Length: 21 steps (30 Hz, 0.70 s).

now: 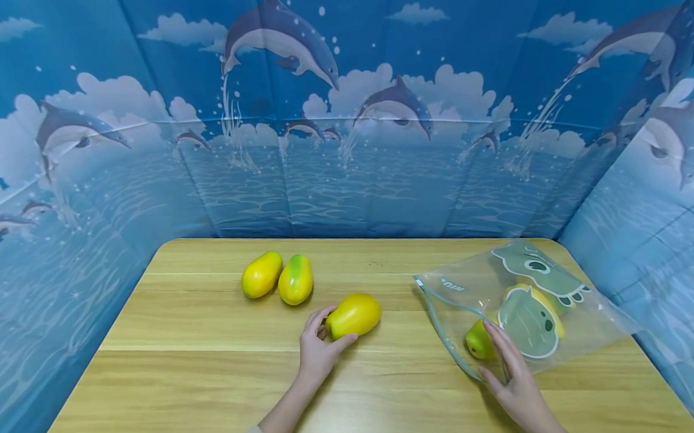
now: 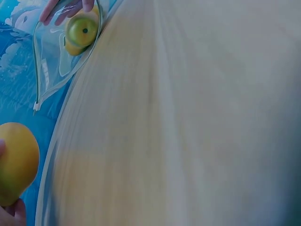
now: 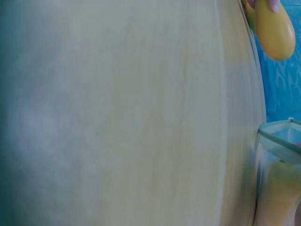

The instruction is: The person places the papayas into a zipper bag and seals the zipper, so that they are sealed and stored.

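Observation:
A yellow papaya (image 1: 356, 314) lies just left of the bag in the head view; my left hand (image 1: 319, 353) grips its narrow end between thumb and fingers. To the right is a clear zip bag (image 1: 466, 277) with a green-edged mouth and cartoon prints, its mouth facing left. My right hand (image 1: 518, 385) pinches the near side of that mouth. Inside the bag sits a papaya with a green end (image 1: 478, 341), and more yellow shows behind the print. The left wrist view also has the gripped papaya (image 2: 19, 162) and the bag (image 2: 51, 70).
Two more papayas, one plain yellow (image 1: 261, 274) and one green-striped (image 1: 295, 281), lie side by side towards the back of the wooden table (image 1: 185, 378). A blue dolphin-printed curtain (image 1: 345, 178) stands behind the table and along its sides.

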### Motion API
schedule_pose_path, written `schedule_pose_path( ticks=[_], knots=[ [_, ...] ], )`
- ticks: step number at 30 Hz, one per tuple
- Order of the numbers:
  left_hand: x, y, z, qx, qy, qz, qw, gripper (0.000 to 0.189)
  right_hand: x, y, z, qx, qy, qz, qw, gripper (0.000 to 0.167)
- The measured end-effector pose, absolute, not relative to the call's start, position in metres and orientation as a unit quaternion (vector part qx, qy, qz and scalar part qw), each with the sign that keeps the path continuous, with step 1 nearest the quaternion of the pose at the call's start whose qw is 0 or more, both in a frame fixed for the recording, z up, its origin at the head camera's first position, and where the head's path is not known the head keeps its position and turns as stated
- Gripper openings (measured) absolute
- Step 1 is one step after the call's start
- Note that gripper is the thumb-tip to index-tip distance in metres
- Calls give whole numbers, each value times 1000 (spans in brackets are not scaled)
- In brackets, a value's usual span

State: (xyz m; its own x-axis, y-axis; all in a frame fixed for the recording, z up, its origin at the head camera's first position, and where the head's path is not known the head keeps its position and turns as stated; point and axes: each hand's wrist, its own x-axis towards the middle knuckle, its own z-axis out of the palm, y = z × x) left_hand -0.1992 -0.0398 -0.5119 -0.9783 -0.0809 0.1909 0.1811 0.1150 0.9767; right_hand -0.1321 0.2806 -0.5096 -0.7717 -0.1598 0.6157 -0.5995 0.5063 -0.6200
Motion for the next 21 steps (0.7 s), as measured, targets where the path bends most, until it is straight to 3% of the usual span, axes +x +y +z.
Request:
schedule_pose_path(
  ticks=[11,21],
  knots=[
    [-190,-9,-481,-80,-750,-654,60,52,-131,280,-504,235,-834,437,242,95],
    [-205,23,-517,-128,-748,-650,40,54,-131,280,-504,237,-831,443,237,94]
  ],
)
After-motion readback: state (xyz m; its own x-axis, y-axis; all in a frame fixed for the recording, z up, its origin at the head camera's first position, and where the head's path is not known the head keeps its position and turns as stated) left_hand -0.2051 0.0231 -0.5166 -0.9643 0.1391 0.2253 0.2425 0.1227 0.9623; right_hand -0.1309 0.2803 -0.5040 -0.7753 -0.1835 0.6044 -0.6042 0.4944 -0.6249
